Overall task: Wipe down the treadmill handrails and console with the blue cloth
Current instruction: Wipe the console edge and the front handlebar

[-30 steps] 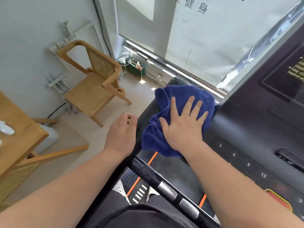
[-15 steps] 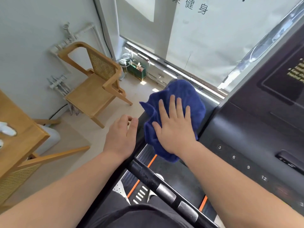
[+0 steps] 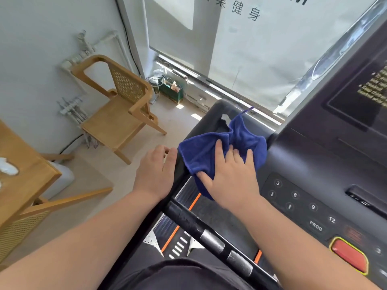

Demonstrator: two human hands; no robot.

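Since half a second ago, the right hand (image 3: 232, 176) is sliding back toward the person, dragging the blue cloth (image 3: 211, 151) off the far curve of the left handrail (image 3: 211, 114), so more of that black rail is showing. Fingers (image 3: 218, 148) spread and flat, it is pressing the cloth down where the handrail meets the console (image 3: 310, 160), just left of the numbered keys (image 3: 295, 194). One cloth corner is poking up beyond the hand. The left hand (image 3: 156, 174) is resting on the handrail's outer edge, just left of the cloth, fingers loosely curled, holding nothing. A wooden chair (image 3: 119, 109) is standing well left of the handrail.
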